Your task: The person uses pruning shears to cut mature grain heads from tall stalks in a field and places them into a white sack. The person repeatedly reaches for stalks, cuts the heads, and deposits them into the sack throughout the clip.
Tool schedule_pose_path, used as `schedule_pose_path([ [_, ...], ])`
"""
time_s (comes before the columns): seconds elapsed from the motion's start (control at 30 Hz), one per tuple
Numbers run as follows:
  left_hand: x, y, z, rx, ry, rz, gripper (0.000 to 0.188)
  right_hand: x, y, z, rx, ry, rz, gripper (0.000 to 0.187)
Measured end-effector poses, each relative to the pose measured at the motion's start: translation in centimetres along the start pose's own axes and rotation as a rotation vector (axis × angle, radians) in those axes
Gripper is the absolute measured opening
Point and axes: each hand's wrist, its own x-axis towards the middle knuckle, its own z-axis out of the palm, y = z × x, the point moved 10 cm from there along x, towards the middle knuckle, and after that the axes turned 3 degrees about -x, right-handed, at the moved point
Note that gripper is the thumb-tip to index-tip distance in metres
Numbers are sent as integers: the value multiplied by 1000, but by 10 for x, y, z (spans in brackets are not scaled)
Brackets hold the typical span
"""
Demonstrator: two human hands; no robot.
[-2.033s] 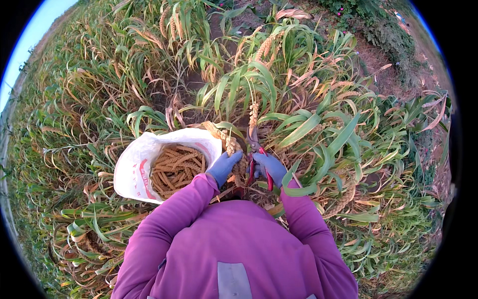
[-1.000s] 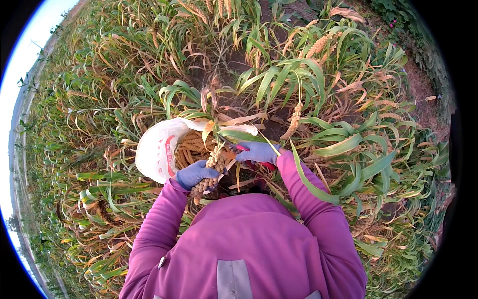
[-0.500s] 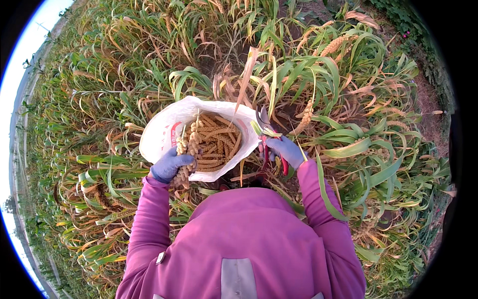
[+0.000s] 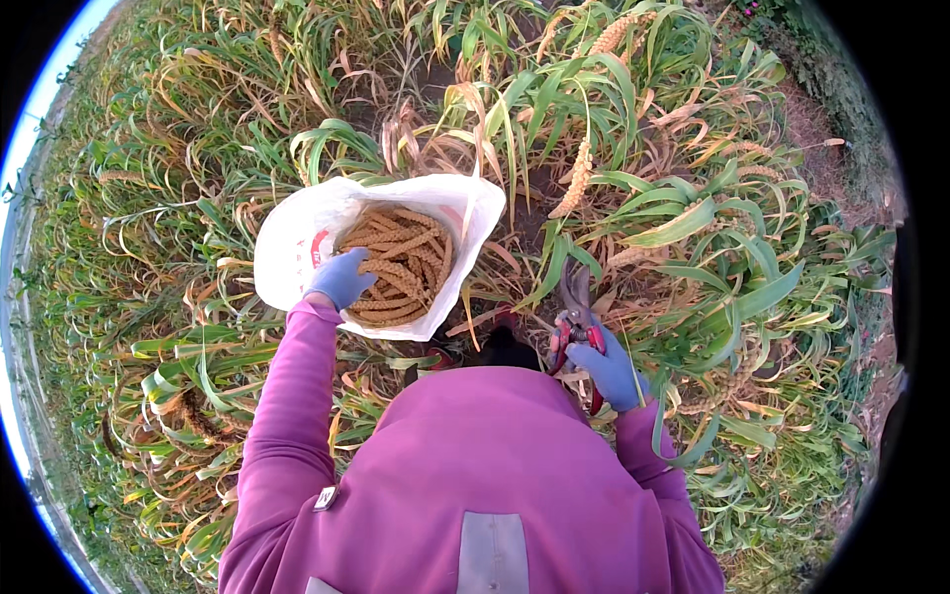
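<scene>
A white woven sack (image 4: pixel 478 203) stands with its mouth wide, holding many golden millet heads (image 4: pixel 406 259). My left hand (image 4: pixel 343 278), in a blue-grey glove, reaches over the sack's left rim. Its fingers are apart above the millet heads and no seed head shows in them; their tips may touch the pile. Right of the sack, my right hand (image 4: pixel 616 370), gloved alike, is closed round red-handled pruning shears (image 4: pixel 574 332). The dark blades point away from me and look slightly parted. A millet head (image 4: pixel 578 178) hangs on its stalk beyond the shears.
Dense millet plants with green and dry leaves (image 4: pixel 683 233) surround me. Another ripe head (image 4: pixel 618 35) leans at the far right. My dark shoe (image 4: pixel 508 346) shows just in front of my body. A bare dirt strip (image 4: pixel 816 129) runs along the right.
The millet heads in my left hand have been let go into the sack. My right hand has moved right and nearer to me with the shears, and the cut leaf bits at the blades are gone.
</scene>
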Motion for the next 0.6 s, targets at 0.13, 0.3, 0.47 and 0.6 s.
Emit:
schedule_pose_path([
  [0.13, 9, 108, -38, -471, 101, 365, 39, -63, -40, 17, -518, 37, -167, 52],
  [0.3, -44, 268, -39, -568, -102, 738, 32, -116, -89, 31, -468, -35, -441, 58],
  [0.47, -112, 369, -46, -667, -311, 900, 26, -187, -123, -26, 73, -10, -627, 64],
  [0.6, -156, 468, -77, -1011, -395, 956, 31, -312, -155, -135, 197, 501, -1081, 69],
])
